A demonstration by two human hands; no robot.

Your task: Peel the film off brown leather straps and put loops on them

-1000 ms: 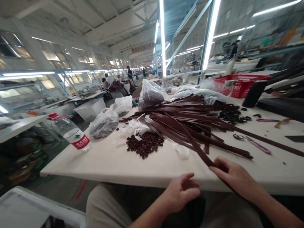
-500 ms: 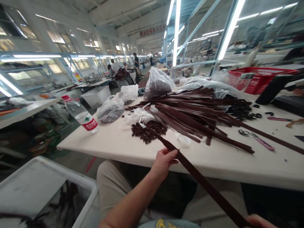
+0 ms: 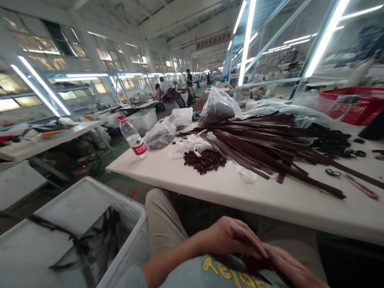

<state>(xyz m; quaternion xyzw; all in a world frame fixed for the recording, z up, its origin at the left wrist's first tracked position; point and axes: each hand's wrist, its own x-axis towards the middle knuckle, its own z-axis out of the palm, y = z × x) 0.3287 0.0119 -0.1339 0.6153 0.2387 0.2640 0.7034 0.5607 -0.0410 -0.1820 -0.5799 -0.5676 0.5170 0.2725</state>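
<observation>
My left hand [image 3: 229, 237] and my right hand [image 3: 286, 262] are close together over my lap, in front of the shirt. Both have closed around a dark brown strap [image 3: 255, 264], which is bunched between them and partly hidden by the fingers. On the table ahead lies a heap of small dark brown loops [image 3: 204, 161]. Behind and to the right of it spreads a large bundle of long brown strips [image 3: 252, 142]. Some scraps of white plastic [image 3: 196, 144] lie against the heap.
A water bottle [image 3: 135, 140] stands near the table's left corner, beside filled plastic bags [image 3: 160, 134]. Pink-handled scissors [image 3: 361, 189], black rings [image 3: 333, 144] and a red basket [image 3: 354, 106] are on the right. At lower left, a white bin [image 3: 99, 188] holds dark strips. People work far back.
My left hand has come down from the table edge to my lap, meeting the right hand. The strap, stretched out before, is now gathered between them. The view has turned left.
</observation>
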